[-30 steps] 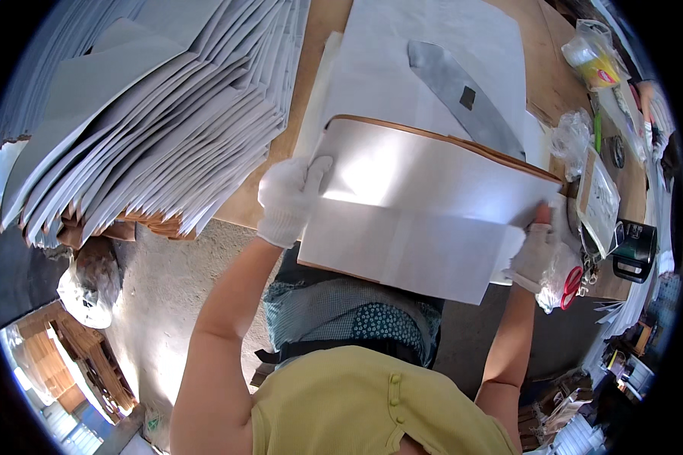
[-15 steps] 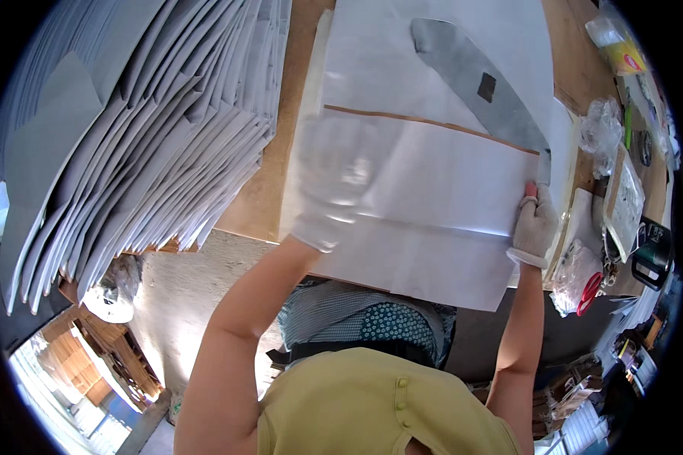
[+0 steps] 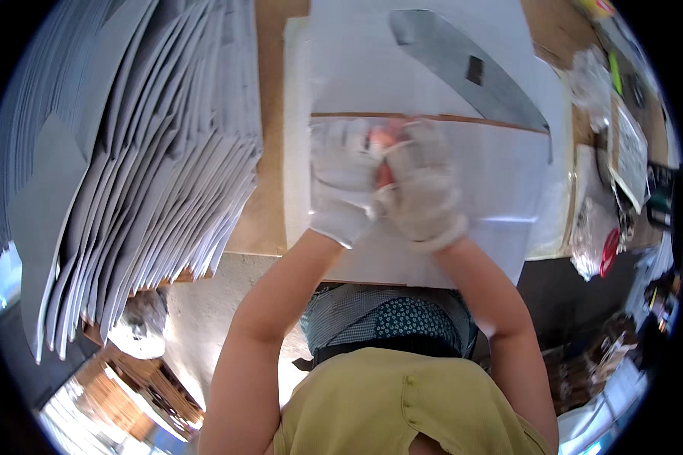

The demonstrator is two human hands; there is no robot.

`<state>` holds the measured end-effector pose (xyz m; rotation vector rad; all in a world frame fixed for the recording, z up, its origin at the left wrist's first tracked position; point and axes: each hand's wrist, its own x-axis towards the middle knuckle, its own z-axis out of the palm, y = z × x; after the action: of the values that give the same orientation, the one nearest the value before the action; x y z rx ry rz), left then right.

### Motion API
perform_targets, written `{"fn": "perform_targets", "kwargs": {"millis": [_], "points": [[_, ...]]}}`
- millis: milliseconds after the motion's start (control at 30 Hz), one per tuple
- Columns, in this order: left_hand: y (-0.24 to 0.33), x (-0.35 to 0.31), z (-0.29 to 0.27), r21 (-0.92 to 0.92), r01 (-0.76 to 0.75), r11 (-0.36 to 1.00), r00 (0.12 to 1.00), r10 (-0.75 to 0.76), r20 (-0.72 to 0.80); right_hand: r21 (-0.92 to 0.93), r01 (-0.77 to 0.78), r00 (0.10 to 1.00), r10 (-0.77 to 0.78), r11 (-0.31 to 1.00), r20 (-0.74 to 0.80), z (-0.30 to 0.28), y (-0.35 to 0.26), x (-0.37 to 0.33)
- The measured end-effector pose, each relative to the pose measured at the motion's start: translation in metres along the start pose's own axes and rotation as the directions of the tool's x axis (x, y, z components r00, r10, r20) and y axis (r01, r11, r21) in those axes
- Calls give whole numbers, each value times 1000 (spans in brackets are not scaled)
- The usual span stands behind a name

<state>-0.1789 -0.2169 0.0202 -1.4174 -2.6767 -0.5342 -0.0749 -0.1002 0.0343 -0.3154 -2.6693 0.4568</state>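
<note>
A large white paper sheet (image 3: 486,174) lies folded in front of me, with a brown strip along its far edge. My left hand (image 3: 344,178), in a white glove, rests on the left part of this sheet, its fingers pointing away from me. Right beside it is my right hand (image 3: 423,182), also gloved, with bare reddish fingertips and thumb showing. Both hands look flat on the paper, fingers extended, though motion blurs them. Beyond the strip, a long grey flat piece (image 3: 470,68) with a dark rectangular patch lies slanted on more white paper.
At the left stands a tall stack of folded white and grey paper (image 3: 167,174). Along the wooden table's (image 3: 273,182) right side are a clear plastic bag (image 3: 588,83), a white board (image 3: 627,155), a red ring-shaped object (image 3: 609,252) and a dark green object (image 3: 660,201).
My right hand has left the sheet's right edge and moved left, beside my left hand. The view has shifted slightly, and the grey piece remains on the paper.
</note>
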Motion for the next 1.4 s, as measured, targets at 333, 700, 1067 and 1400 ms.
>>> {"fn": "perform_targets", "kwargs": {"millis": [333,700,1067,1400], "points": [[-8,-20,-11,-361,-224,905,974,223,-46,-228,-216,969,179,949,-169,-68,125,-59],[47,48,-35,-116,-134,984,991,134,-6,-251,-258,931,170,933,-323,-135,125,-48],[106,-36,-128,131,-446,886,855,465,-231,4,-54,992,53,999,111,-197,47,-26],[113,-50,-72,63,-431,900,793,344,503,433,-336,936,349,837,50,-185,80,-59]]}}
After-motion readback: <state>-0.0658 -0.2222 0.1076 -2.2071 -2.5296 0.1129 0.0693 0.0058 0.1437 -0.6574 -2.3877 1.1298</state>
